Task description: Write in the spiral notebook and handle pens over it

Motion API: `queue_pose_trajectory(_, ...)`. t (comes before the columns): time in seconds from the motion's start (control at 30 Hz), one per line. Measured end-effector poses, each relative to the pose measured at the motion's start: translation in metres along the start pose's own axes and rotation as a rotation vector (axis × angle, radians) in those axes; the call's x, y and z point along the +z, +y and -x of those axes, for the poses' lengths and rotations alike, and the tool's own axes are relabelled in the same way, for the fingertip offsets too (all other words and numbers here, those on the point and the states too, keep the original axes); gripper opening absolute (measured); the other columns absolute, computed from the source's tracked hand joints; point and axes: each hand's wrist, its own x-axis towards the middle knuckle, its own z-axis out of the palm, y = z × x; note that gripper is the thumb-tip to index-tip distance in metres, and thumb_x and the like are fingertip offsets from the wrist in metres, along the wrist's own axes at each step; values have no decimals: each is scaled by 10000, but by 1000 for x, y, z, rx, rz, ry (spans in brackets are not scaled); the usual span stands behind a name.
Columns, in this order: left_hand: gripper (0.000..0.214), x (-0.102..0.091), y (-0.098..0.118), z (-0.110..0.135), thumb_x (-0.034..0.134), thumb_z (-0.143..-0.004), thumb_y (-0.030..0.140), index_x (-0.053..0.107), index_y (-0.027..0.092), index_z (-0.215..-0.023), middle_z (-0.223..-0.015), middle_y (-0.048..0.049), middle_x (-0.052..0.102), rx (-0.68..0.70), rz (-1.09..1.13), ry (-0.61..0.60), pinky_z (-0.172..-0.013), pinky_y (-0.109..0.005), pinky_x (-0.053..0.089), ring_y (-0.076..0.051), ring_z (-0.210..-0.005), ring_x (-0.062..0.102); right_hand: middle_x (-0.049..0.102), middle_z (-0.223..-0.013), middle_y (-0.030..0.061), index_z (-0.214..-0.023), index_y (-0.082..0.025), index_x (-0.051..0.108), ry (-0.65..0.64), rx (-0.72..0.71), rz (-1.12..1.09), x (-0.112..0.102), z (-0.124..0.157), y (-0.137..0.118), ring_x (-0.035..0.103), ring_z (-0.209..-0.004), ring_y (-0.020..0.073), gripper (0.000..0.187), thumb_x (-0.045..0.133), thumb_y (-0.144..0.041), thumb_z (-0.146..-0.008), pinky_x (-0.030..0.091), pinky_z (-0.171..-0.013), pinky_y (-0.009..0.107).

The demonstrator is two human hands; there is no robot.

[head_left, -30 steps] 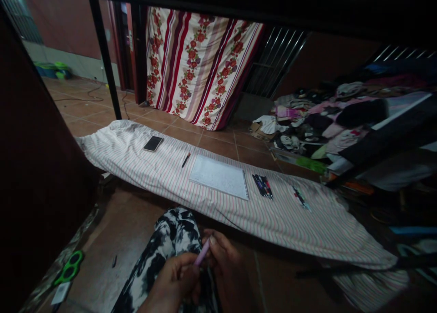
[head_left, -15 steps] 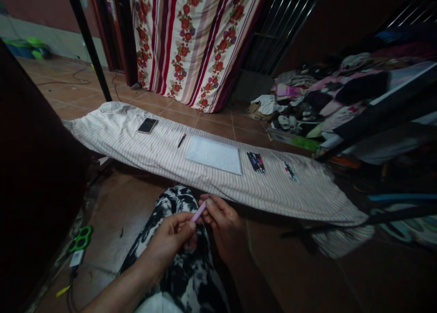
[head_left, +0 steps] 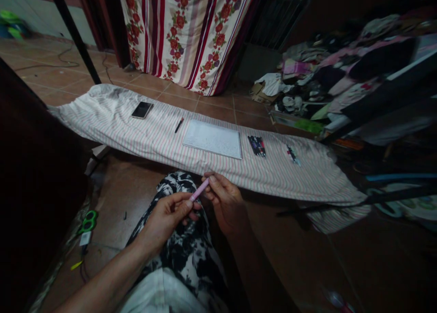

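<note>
A slim pink pen (head_left: pixel 199 189) is held slantwise between my two hands, above my knees. My left hand (head_left: pixel 174 210) pinches its lower end between thumb and fingers. At the upper end, the thumb and fingers of my right hand (head_left: pixel 223 199) close round the tip, which they partly hide. Just beyond the hands, a spiral notebook (head_left: pixel 213 139) with a pale page lies on the striped cloth (head_left: pixel 164 149). Left of it are a dark pen (head_left: pixel 179 125) and a phone (head_left: pixel 142 110). Several pens (head_left: pixel 256 146) lie together to its right, with a smaller group of pens (head_left: pixel 292 155) farther right.
Black metal bars (head_left: pixel 73 33) rise at the cloth's ends. A floral curtain (head_left: pixel 191 35) hangs behind. Heaped clothes (head_left: pixel 327 76) fill the back right. On the tiled floor at left lie a green-handled object (head_left: pixel 88 221) and a small dark piece (head_left: pixel 124 215).
The view has tipped downward a little, so the cloth and its things sit higher in the picture. Both hands still hold the pink pen, and slightly more of its barrel shows.
</note>
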Motion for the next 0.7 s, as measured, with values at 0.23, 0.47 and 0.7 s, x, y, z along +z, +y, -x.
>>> queue_pose_trajectory(0.23,252,-1,-5,-1,596,-763,347,668,133,-873,-741,-45,667,20,-38,-17,-478,-185,343,-89,-545,534,616,-714,17,-741,-189,688,32,31,39,1,-1,6,437,-538,77,195,688,-360,-647,326,-465,207)
queue_pose_trajectory(0.47,272,1,-10,-1,614,-733,332,678,117,-887,-709,-53,677,48,-100,75,-463,-189,345,-95,-517,532,613,-709,-3,-775,-192,687,74,-18,128,2,4,11,423,-523,64,231,661,-400,-677,322,-477,210)
queue_pose_trajectory(0.7,333,1,-7,3,664,-691,321,683,112,-950,-754,-77,699,4,2,106,-472,-194,383,-131,-575,589,669,-826,35,-864,-185,681,55,-37,126,7,8,13,467,-573,74,268,625,-407,-725,354,-485,200)
